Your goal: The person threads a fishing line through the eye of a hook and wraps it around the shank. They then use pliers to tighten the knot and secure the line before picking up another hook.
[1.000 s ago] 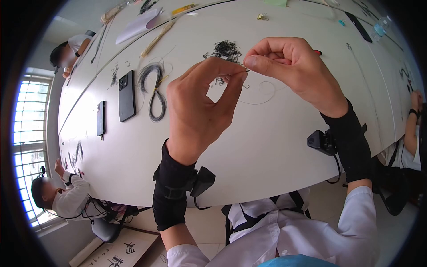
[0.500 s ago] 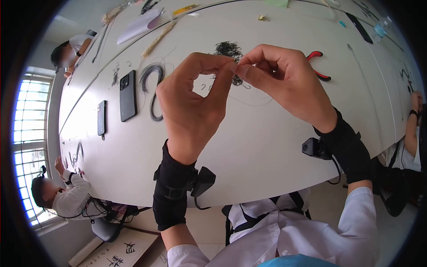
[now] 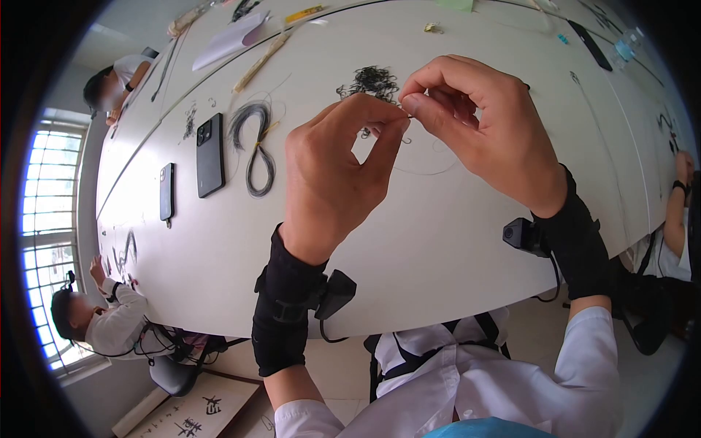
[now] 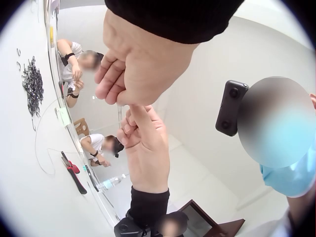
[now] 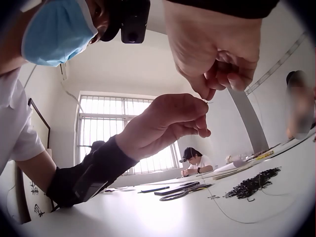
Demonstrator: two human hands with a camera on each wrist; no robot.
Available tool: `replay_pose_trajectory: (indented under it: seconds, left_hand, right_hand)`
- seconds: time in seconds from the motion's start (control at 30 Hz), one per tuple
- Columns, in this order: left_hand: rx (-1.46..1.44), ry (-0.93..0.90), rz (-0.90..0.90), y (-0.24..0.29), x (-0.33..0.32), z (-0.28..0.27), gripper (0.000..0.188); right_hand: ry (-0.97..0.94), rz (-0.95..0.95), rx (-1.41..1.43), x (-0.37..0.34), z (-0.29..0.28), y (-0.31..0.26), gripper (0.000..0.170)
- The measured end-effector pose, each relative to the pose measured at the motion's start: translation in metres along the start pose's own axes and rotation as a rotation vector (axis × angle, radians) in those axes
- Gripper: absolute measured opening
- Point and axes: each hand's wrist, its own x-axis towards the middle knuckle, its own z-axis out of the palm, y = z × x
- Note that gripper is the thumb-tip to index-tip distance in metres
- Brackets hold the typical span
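Observation:
Both hands meet tip to tip above the table. My left hand [image 3: 336, 175] pinches a tiny dark fishhook [image 3: 410, 117] between thumb and index finger; only a sliver of it shows. Right beside it, the thumb and index finger of my right hand [image 3: 491, 128] pinch thin fishing line, mostly hidden by the fingertips. Some of the thin line [image 3: 423, 174] curves over the tabletop below. Behind the hands lies a heap of black fishhooks [image 3: 374, 79], partly covered by them in the head view. In the right wrist view a fine tip [image 5: 210, 102] sticks out at the pinch.
Left of the hands lie a coil of dark line [image 3: 236, 133] and two phones [image 3: 209, 157]. Red-handled pliers [image 4: 74, 170] lie to the right, largely behind the right hand in the head view. Farther off are a bamboo stick [image 3: 259, 63], paper [image 3: 230, 44] and a bottle [image 3: 626, 48].
Both hands shifted left and drew close together, then moved back up and right with the fingertips still meeting. The pliers came into sight midway and are now mostly covered again.

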Motion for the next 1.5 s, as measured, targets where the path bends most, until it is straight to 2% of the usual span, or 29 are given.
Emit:
replay_pose_trajectory:
  seconds: [0.17, 0.47, 0.57, 0.67, 0.77, 0.87, 1.0, 1.13, 1.33, 1.5]
  left_hand:
    - [-0.075, -0.008, -0.019, 0.002, 0.0, 0.001, 0.008]
    - [-0.176, 0.096, -0.102, 0.0, 0.001, -0.003, 0.007]
    - [-0.167, 0.132, -0.105, -0.003, 0.002, -0.003, 0.007]
    - [-0.145, 0.16, -0.09, -0.007, 0.002, -0.002, 0.006]
    - [-0.081, 0.151, -0.061, -0.008, 0.001, -0.001, 0.006]
    - [-0.025, 0.093, -0.042, -0.007, 0.001, -0.001, 0.006]
    - [-0.032, 0.007, -0.034, 0.0, 0.0, 0.001, 0.007]
    - [-0.092, -0.006, -0.013, 0.0, -0.001, 0.002, 0.008]
    - [-0.189, 0.056, -0.088, -0.003, -0.001, 0.002, 0.007]
    - [-0.212, 0.137, -0.105, -0.004, 0.0, 0.0, 0.006]
  right_hand:
    - [-0.102, 0.203, 0.23, 0.003, -0.003, 0.014, 0.018]
    - [-0.117, 0.3, 0.347, 0.003, 0.003, 0.01, 0.02]
    - [-0.098, 0.302, 0.256, -0.002, 0.008, 0.0, 0.014]
    - [-0.012, 0.021, 0.029, -0.006, 0.011, -0.007, 0.011]
    - [0.057, -0.153, -0.142, -0.009, 0.012, -0.01, 0.007]
    - [0.107, -0.214, -0.174, -0.006, 0.008, -0.009, 0.006]
    - [0.038, -0.109, -0.054, 0.001, -0.003, -0.006, 0.005]
    - [-0.067, 0.159, 0.152, 0.002, -0.006, 0.003, 0.014]
    - [-0.123, 0.277, 0.334, 0.002, 0.001, 0.016, 0.017]
    - [-0.103, 0.263, 0.231, -0.002, 0.008, 0.003, 0.014]
